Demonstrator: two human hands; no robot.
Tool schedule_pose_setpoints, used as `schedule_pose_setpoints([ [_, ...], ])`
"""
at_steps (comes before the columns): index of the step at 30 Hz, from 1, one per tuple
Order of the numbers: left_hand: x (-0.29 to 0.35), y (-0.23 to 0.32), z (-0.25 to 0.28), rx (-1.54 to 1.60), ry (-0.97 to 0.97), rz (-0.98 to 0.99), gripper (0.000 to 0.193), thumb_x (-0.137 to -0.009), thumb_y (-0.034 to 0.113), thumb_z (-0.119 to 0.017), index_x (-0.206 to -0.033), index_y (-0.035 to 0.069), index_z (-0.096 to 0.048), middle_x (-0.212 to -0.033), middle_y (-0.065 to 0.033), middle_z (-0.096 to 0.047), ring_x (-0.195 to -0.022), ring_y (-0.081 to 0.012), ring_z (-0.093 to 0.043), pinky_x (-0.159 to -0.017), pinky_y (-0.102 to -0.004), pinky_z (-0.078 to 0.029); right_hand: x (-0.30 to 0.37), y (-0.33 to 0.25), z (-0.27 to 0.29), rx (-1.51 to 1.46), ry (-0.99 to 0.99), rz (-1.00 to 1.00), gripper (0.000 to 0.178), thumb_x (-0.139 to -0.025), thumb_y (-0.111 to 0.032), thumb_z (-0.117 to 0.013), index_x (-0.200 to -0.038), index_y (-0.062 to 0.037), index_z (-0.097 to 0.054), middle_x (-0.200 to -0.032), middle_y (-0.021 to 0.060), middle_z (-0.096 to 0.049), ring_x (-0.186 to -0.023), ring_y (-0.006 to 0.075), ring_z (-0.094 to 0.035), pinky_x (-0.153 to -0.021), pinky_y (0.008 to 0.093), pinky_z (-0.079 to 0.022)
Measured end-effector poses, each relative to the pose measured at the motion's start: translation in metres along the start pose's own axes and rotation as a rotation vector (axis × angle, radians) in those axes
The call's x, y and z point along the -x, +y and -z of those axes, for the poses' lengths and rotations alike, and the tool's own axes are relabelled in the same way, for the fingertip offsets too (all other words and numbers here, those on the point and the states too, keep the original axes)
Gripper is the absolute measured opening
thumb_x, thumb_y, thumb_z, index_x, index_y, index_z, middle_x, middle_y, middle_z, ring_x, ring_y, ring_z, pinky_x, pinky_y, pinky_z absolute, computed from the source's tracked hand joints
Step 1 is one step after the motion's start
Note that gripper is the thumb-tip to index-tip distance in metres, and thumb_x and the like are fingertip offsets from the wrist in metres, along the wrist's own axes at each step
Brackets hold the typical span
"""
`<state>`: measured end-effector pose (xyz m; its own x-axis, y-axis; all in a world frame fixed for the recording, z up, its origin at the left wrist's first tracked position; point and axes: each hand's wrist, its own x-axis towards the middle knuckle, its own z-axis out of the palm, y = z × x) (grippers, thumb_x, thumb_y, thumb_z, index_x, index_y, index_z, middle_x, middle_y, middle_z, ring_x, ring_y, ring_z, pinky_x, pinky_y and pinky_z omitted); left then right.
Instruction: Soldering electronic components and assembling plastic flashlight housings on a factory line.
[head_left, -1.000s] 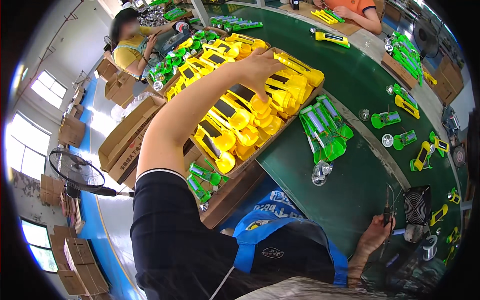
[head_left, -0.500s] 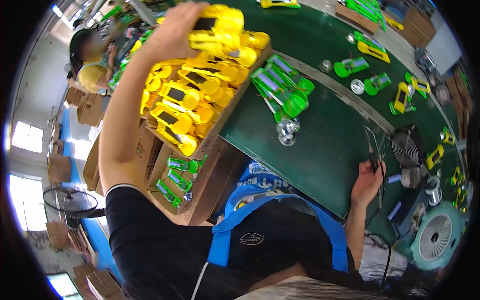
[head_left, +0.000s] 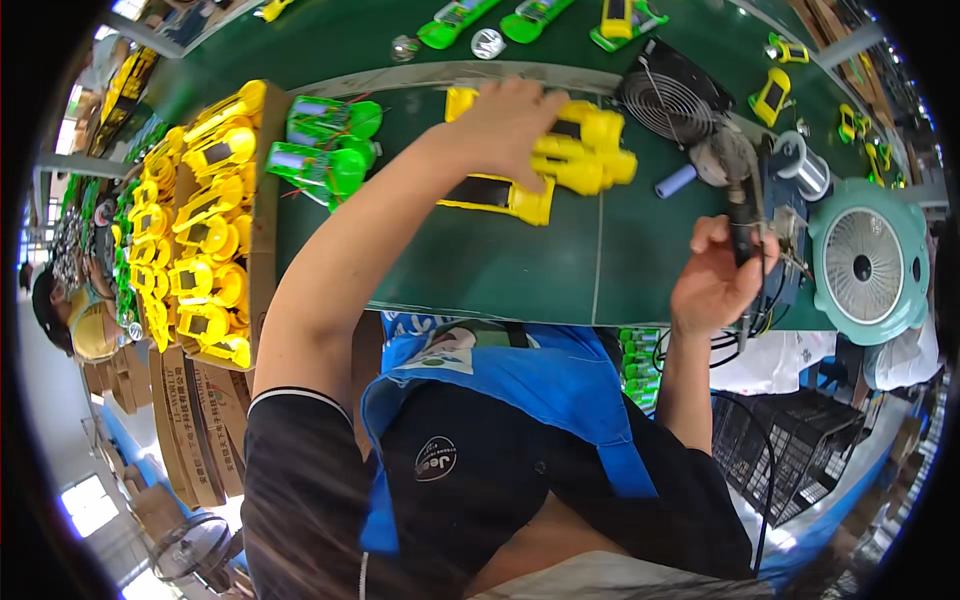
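My left hand [head_left: 508,130] is at the middle of the green bench, its fingers spread around several yellow plastic housings [head_left: 590,150] with dark panels. The gripped housings are slightly blurred. One yellow housing [head_left: 495,195] lies under the hand on the bench top. At the right, my right hand [head_left: 718,280] is turned palm up, with the black handle of a soldering iron [head_left: 743,215] held loosely in its fingers. The iron's tip is hard to make out against the equipment behind it.
A cardboard box [head_left: 264,200] of yellow housings stands left, beside green housings [head_left: 335,150] with wires. A black fan [head_left: 665,95], a blue cylindrical cell [head_left: 676,181], a solder wire spool [head_left: 802,165] and a teal fan [head_left: 862,265] are at right. A black crate [head_left: 790,450] sits below.
My left hand has carried a bunch of yellow housings from the box rightward onto the bench. My right hand still has the soldering iron. The view has turned.
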<state>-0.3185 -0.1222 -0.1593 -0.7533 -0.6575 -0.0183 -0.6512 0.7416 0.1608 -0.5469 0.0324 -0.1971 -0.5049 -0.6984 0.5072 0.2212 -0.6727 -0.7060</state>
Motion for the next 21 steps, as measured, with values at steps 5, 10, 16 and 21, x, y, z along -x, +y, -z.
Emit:
schedule_pose_setpoints([
  [5,0.052,0.003,-0.017,-0.041,0.299,0.054,0.103,-0.063,0.058,-0.075,-0.147,0.020,-0.030,-0.149,-0.0172,-0.027,-0.138,-0.0396,-0.023,-0.111,-0.0597,-0.015,0.026,0.012,0.019,0.064,-0.090,-0.203,0.046,-0.091,-0.043,-0.055,-0.113,-0.0049,-0.041,-0.094,0.0179,-0.056,-0.080,0.0275,-0.058,-0.070,0.0403,-0.049],
  [10,0.070,0.022,-0.048,-0.043,0.223,0.268,0.100,-0.066,0.056,-0.076,-0.148,0.024,-0.029,-0.153,-0.0177,-0.019,-0.139,-0.0447,-0.018,-0.109,-0.0636,-0.016,0.023,0.035,0.019,-0.028,-0.100,-0.291,0.044,-0.095,-0.040,-0.050,-0.116,-0.0022,-0.041,-0.097,0.0213,-0.060,-0.090,0.0315,-0.059,-0.089,0.0467,-0.044],
  [16,0.077,0.023,-0.066,-0.010,0.631,0.123,0.077,-0.060,0.031,-0.085,-0.129,0.021,-0.051,-0.137,-0.0162,-0.037,-0.127,-0.0381,-0.035,-0.099,-0.0515,-0.031,0.020,0.032,0.023,-0.044,-0.030,-0.312,0.047,-0.095,-0.044,-0.050,-0.120,-0.0052,-0.041,-0.096,0.0175,-0.059,-0.090,0.0301,-0.057,-0.086,0.0452,-0.045],
  [21,0.096,0.042,-0.071,-0.008,0.525,-0.024,0.016,-0.075,0.016,-0.066,-0.090,0.013,-0.061,-0.090,-0.0014,-0.057,-0.084,-0.0203,-0.054,-0.074,-0.0368,-0.038,0.020,0.010,0.007,-0.074,-0.131,-0.216,0.050,-0.095,-0.047,-0.049,-0.126,-0.0100,-0.038,-0.099,0.0166,-0.057,-0.086,0.0290,-0.056,-0.081,0.0431,-0.046],
])
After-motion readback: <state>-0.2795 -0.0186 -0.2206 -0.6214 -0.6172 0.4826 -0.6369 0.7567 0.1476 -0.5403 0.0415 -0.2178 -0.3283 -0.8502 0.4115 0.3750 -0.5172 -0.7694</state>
